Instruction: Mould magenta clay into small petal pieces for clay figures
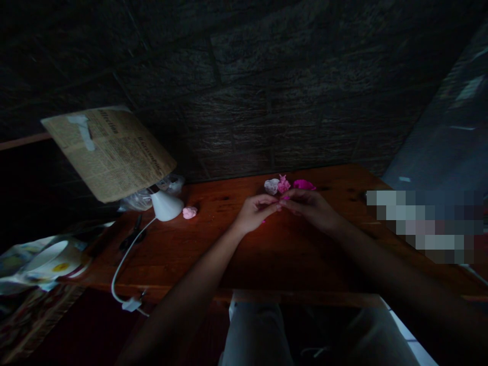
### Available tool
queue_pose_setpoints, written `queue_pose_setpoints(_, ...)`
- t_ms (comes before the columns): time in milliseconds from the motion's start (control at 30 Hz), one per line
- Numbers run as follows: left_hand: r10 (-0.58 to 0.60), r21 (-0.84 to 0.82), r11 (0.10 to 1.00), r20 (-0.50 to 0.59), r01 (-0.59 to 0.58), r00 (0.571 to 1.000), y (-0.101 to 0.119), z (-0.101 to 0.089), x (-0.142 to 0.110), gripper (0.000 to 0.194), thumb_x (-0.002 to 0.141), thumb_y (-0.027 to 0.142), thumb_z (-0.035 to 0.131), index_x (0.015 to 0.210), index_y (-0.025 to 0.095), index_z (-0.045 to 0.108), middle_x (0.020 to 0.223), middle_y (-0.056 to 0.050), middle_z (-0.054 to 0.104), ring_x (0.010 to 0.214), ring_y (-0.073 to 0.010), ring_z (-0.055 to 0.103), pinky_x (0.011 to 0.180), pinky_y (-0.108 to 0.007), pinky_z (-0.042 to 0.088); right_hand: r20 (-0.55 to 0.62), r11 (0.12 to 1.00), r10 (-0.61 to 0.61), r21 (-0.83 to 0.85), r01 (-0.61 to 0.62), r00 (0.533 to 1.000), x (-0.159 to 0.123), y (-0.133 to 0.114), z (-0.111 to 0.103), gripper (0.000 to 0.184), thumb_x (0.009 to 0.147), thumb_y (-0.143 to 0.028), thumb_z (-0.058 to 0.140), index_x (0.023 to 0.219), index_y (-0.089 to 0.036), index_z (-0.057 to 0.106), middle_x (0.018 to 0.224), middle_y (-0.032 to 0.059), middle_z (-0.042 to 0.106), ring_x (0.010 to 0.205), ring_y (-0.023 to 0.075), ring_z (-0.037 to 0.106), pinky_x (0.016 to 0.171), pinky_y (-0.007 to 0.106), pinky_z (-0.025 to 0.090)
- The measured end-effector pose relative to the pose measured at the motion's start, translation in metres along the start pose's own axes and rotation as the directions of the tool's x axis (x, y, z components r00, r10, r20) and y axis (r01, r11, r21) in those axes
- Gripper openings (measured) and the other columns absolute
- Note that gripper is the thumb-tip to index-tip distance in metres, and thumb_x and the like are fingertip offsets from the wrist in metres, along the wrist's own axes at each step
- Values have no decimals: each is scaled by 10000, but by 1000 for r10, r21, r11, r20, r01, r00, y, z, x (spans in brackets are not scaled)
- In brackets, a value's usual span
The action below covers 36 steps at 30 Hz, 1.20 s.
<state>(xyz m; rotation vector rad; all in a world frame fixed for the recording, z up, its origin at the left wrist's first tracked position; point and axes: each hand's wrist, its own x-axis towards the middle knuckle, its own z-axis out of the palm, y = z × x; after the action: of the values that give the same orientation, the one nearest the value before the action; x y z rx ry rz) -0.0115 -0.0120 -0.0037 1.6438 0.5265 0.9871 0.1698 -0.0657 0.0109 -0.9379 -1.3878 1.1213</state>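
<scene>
My left hand (256,212) and my right hand (311,207) meet over the wooden table (213,249), fingertips pinched together. Between them shows a small bright pink piece of modelling clay (285,197), mostly hidden by the fingers. Just behind my hands sit a whitish lump (271,186), a pink knobbly figure (283,184) with small points on top, and a magenta lump (304,184). A tiny magenta bit (263,221) shows beside my left hand. Farther left lies a pale pink lump (189,212).
A lamp with a newsprint shade (114,152) and white base (166,206) stands at the left, its white cord (121,267) hanging over the front edge. Dark scissors (133,236) lie near it. A white cup (55,259) is far left. The dark wall (236,101) rises behind.
</scene>
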Motion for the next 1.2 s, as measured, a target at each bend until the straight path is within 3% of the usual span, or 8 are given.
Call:
queue_pose_setpoints(200, 16, -8, 1000, 2, -16, 1000, 2, 0, -1, 371, 682, 476, 838, 821, 148, 735, 791, -48, 761, 723, -136, 692, 750, -277, 546, -2, 1000, 3, 19, -3, 1000, 0, 1, 1, 332, 703, -492, 817, 879, -221, 741, 743, 5, 679, 606, 116, 524, 550, 270, 388)
queue_pose_setpoints(400, 26, 37, 999, -1, -26, 1000, 2, 0, -2, 319, 705, 431, 830, 823, 152, 733, 808, -45, 755, 730, -135, 675, 757, -283, 537, -18, 1000, -2, -6, 2, 1000, -2, -1, 1, 291, 694, -485, 825, 795, -220, 758, 740, 2, 681, 606, 107, 509, 554, 265, 388)
queue_pose_setpoints(600, 45, 26, 999, -7, -44, 999, -2, -2, 0, 322, 708, 424, 829, 841, 144, 740, 841, -59, 760, 768, -146, 685, 789, -293, 531, -20, 999, 48, 11, -48, 999, -2, 0, 0, 345, 670, -461, 847, 919, -233, 776, 762, 8, 696, 600, 109, 514, 536, 259, 380)
queue_pose_setpoints(867, 74, 67, 995, -36, -72, 997, -1, -2, 0, 283, 698, 390, 835, 822, 149, 750, 857, -61, 764, 802, -156, 685, 802, -296, 528, -39, 999, 33, 7, -33, 999, -2, -2, 1, 342, 651, -493, 852, 854, -229, 779, 685, -10, 658, 545, 89, 465, 487, 243, 338)
queue_pose_setpoints(1033, 87, 114, 990, -57, -80, 995, -1, -3, 1, 257, 717, 371, 824, 835, 153, 755, 869, -66, 765, 818, -166, 687, 804, -305, 526, -80, 1000, 18, 25, -17, 997, -1, -1, 3, 350, 641, -445, 865, 905, -237, 768, 806, 1, 698, 622, 106, 532, 527, 248, 390)
queue_pose_setpoints(1200, 81, 139, 988, -53, -73, 995, -3, -2, 0, 245, 724, 361, 820, 831, 150, 757, 863, -63, 764, 807, -158, 681, 801, -298, 521, -65, 999, 27, 37, -24, 998, 0, 1, 1, 286, 652, -420, 861, 834, -223, 760, 767, 3, 687, 658, 123, 553, 586, 273, 421)
